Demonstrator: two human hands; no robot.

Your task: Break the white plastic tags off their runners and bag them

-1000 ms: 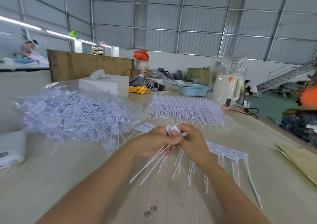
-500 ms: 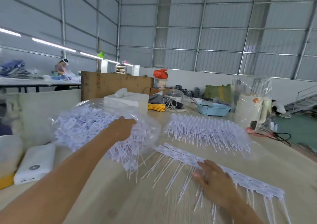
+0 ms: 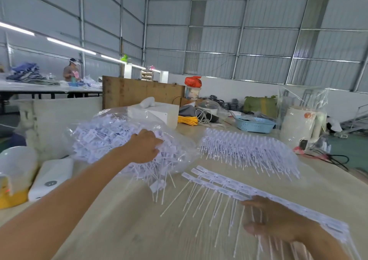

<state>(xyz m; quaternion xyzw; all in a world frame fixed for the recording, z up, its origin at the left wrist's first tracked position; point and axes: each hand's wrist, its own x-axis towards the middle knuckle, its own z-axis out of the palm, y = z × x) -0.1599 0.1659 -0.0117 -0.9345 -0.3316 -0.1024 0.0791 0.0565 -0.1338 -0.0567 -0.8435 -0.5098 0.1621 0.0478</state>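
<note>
Reaching into the clear bag (image 3: 111, 138) of loose tags near the bench's (image 3: 127, 220) left edge, the left hand (image 3: 144, 146) curls its grip among them. Right hand (image 3: 276, 220) lies spread flat on the tag runners (image 3: 225, 182) toward the near right corner; bare bench lies between the arms.

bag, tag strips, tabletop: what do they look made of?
Bag: thin clear plastic film, glossy; the loose tags show through it and its wrinkles catch light.
Tag strips: white moulded plastic, matt, with thin stiff tails joined along a runner.
Tabletop: pale beige board, smooth and matt with faint grain; possibly laminate or plywood, not certain.
</note>
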